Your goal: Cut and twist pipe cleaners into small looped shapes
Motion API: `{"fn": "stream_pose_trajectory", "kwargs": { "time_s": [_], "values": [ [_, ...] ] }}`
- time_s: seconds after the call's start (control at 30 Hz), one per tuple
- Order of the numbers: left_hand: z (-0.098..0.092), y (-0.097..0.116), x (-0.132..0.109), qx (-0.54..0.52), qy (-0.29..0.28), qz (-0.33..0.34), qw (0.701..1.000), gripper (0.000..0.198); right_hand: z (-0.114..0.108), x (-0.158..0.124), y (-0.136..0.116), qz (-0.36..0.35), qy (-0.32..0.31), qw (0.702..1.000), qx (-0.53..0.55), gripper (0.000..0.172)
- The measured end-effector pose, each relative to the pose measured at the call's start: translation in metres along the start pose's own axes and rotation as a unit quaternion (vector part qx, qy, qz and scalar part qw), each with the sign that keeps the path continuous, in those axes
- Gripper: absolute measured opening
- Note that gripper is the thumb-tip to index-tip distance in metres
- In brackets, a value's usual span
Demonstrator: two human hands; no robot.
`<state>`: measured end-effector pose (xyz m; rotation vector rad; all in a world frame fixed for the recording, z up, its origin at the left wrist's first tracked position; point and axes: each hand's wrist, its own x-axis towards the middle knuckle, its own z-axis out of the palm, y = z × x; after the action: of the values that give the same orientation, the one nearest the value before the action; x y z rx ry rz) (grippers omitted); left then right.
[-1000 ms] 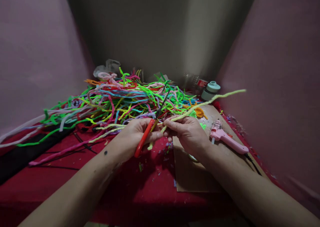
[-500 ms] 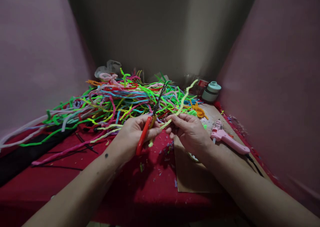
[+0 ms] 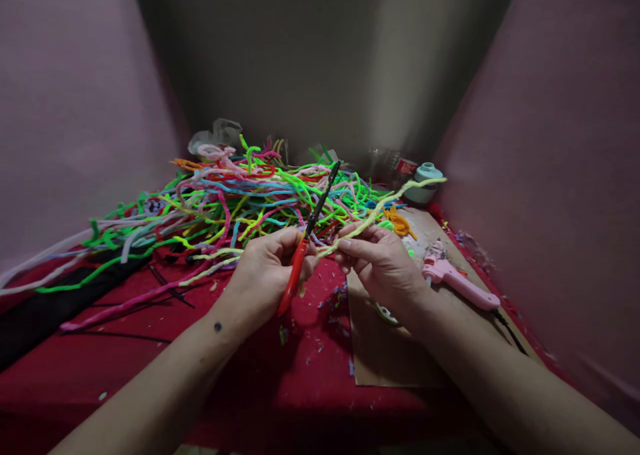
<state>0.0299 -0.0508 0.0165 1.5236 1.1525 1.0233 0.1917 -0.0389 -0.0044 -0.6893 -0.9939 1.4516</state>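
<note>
My left hand (image 3: 263, 268) is closed around a red-handled tool with dark blades (image 3: 307, 231), its tip pointing up and away toward the pile. My right hand (image 3: 380, 261) pinches a pale yellow-green pipe cleaner (image 3: 395, 201) that runs from between my hands up to the right. The two hands meet just above the red cloth, the near end of the pipe cleaner lying against the tool by my left fingers.
A big tangle of coloured pipe cleaners (image 3: 225, 195) covers the back of the red table (image 3: 150, 368). A pink glue gun (image 3: 453, 278) lies on a brown cardboard sheet (image 3: 380, 355) at right. A pale green container (image 3: 423, 181) stands at the back right. Walls close in all round.
The free end of the yellow-green pipe cleaner swung up and left, then back out to the right. The tool's tip tilted more upright. Both hands stayed in place.
</note>
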Motion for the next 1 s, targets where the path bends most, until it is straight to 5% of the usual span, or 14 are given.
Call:
{"fn": "stream_pose_trajectory", "kwargs": {
  "time_s": [0.37, 0.57, 0.77, 1.0],
  "values": [
    [0.000, -0.008, 0.002, 0.070, 0.025, 0.066, 0.995, 0.006, 0.001, 0.002, -0.002, 0.016, 0.015, 0.999, 0.034, 0.012],
    [0.002, -0.004, 0.000, 0.041, 0.023, 0.030, 0.998, 0.011, 0.000, 0.003, -0.003, 0.023, 0.021, 0.998, 0.049, 0.012],
    [0.001, 0.006, -0.002, -0.024, -0.047, -0.053, 0.997, 0.020, -0.003, 0.003, -0.001, -0.004, 0.009, 0.999, 0.034, 0.012],
    [0.000, 0.000, -0.001, -0.005, -0.001, 0.010, 1.000, 0.009, -0.002, 0.002, -0.002, 0.022, -0.025, 0.999, 0.022, 0.009]
  ]
}}
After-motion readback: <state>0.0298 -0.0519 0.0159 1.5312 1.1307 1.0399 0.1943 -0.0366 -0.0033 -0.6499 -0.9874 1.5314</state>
